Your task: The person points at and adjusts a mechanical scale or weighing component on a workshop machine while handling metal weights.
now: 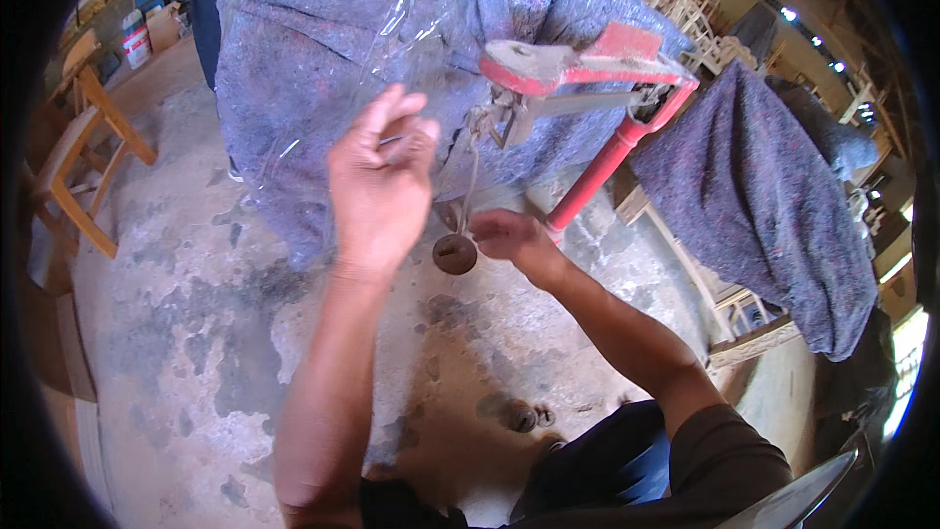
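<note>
A red platform scale stands before me, its red beam housing (587, 64) at the top and its red post (597, 171) slanting down. A thin metal hanger (468, 171) drops from the beam to a round dark weight (455, 255). My right hand (511, 235) reaches in from the right, fingers closed at the weight's edge. My left hand (377, 181) is raised just left of the hanger, fingertips pinched together near the beam's end; motion blur hides whether it grips anything. Behind both hands sits a big bundle in grey felt and clear plastic wrap (333, 29).
A second felt-covered piece (774, 206) hangs at the right over a wooden frame (754, 338). Wooden chairs (78, 157) stand at the left. Small dark weights (524, 416) lie on the stained concrete floor (176, 333). Another person's legs (206, 29) show behind the bundle.
</note>
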